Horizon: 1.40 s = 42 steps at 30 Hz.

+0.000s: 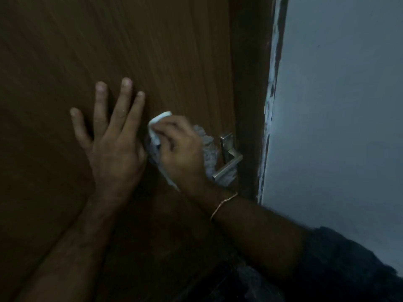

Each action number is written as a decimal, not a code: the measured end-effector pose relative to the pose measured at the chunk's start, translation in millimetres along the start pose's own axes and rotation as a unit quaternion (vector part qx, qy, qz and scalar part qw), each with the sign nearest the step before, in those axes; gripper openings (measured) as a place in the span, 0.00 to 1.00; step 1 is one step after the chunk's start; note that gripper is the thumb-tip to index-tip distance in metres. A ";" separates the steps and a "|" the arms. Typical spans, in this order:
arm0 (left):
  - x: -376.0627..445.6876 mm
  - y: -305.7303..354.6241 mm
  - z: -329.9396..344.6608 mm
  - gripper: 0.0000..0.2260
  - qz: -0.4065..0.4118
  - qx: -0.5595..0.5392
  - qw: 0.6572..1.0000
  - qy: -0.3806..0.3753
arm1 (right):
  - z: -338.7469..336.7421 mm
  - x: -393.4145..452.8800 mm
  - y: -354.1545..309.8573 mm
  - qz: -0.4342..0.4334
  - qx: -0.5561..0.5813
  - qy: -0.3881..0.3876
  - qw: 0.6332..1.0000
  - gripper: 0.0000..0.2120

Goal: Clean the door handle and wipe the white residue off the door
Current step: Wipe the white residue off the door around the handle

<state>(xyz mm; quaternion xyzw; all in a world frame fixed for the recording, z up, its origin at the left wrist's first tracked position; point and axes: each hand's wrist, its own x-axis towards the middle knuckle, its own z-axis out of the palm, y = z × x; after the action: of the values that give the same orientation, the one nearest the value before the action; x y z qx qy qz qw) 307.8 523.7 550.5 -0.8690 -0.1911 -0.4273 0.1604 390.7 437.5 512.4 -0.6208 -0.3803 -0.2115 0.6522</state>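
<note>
A brown wooden door (pixel 152 51) fills most of the view. My left hand (pixel 111 136) lies flat against it with the fingers spread. Just to its right, my right hand (pixel 178 149) grips a crumpled white cloth (pixel 158 123) and presses it on the door surface. The cloth's loose end hangs behind that hand toward the metal lever handle (pixel 227 163), which sticks out near the door's right edge. Any white residue under the cloth is hidden.
A dark door frame (pixel 250 94) runs down the right of the door, with white paint smears (pixel 271 88) along its edge. Beyond it is a pale wall (pixel 338 105). A thin bracelet (pixel 222 204) sits on my right wrist.
</note>
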 end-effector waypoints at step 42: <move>-3.6 -6.5 5.9 0.29 0.026 0.024 0.999 0.013 | -14.3 -15.4 28.8 0.001 -0.045 -0.036 0.998 0.08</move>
<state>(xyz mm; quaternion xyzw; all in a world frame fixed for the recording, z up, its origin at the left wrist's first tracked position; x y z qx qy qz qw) 306.8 531.3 545.0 -0.8638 -0.1766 -0.4296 0.1952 406.0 424.6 482.9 -0.6572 -0.3933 -0.2052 0.6093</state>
